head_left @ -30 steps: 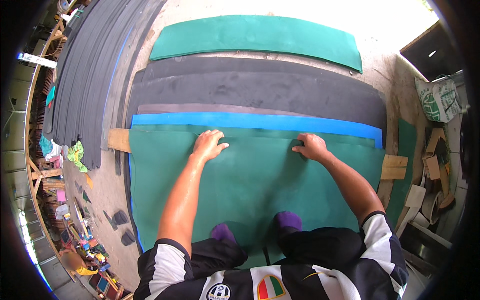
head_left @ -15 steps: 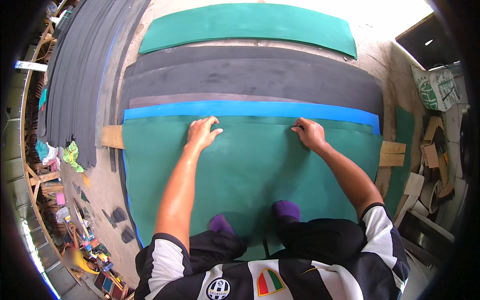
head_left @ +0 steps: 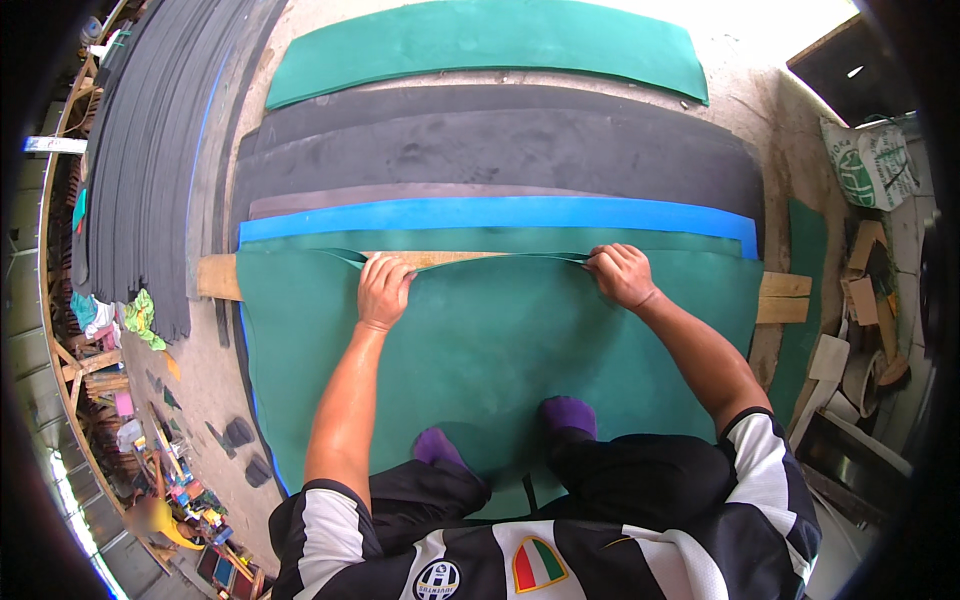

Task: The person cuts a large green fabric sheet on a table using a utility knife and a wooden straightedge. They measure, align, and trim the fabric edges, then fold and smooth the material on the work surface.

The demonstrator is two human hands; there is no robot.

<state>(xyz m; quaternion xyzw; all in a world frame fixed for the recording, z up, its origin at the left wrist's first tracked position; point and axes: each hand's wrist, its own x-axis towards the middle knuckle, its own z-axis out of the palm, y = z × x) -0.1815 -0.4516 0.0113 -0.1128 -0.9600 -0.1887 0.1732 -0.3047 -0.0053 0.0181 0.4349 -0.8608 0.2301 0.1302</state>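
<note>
A large dark green sheet (head_left: 480, 340) lies across the floor stack in front of me, and my feet stand on it. My left hand (head_left: 386, 290) is closed over its far edge, left of the middle. Farther right, my right hand (head_left: 620, 273) pinches the same edge. Between the hands that edge is lifted a little, and a strip of wooden board (head_left: 440, 258) shows in the gap under it. Beyond it lie another dark green edge (head_left: 480, 240) and a blue sheet (head_left: 500, 212). The fingertips are partly hidden at both grips.
Black sheets (head_left: 480, 140) and a brighter green sheet (head_left: 490, 40) lie farther off. Long black strips (head_left: 160, 150) are piled at the left. Board ends stick out on the right (head_left: 784, 297). Tools and clutter (head_left: 190, 500) lie lower left; a white sack (head_left: 868, 165) stands at the right.
Both hands have closed on the dark green sheet's far edge and raised it, baring the wooden board. My left hand has shifted slightly left and nearer to me.
</note>
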